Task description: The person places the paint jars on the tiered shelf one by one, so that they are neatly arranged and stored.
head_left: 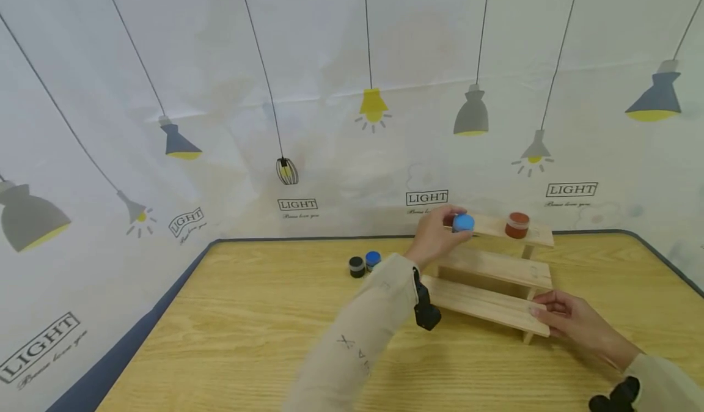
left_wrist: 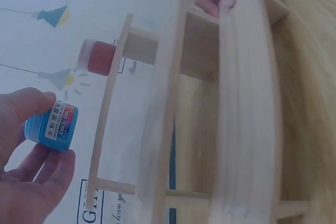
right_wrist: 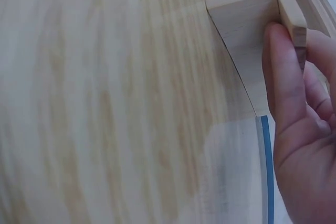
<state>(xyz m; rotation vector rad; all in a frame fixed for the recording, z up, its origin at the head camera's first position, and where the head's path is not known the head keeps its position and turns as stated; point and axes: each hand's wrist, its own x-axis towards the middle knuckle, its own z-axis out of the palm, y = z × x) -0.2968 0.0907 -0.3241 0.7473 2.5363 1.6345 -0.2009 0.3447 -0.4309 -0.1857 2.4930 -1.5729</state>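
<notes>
Pale sheeting (head_left: 330,137) printed with hanging lamps and the word LIGHT stands behind a wood-grained table (head_left: 236,326), a dark blue band showing along its left edge. Left of the shelf, toward the far side of the table, a black jar (head_left: 357,267) sits just beside a blue-lidded jar (head_left: 373,258), which the sleeve partly hides. Next to the right comes the person's left hand (head_left: 433,236), its wrist wearing a black device (head_left: 425,305). Thumb and fingers pinch a light blue paint jar (head_left: 464,223) from opposite sides, holding it near the left end of the top board; the left wrist view shows it apart from the wood, its printed label visible. Below and to the right stands a three-tier wooden shelf (head_left: 497,266), stepping up from near to far. A red jar (head_left: 517,225) rests upright toward the right end of its top tier. Farthest right and nearer, the right hand (head_left: 584,325) grips the right end of the lowest board, thumb above and fingers curled beneath.
</notes>
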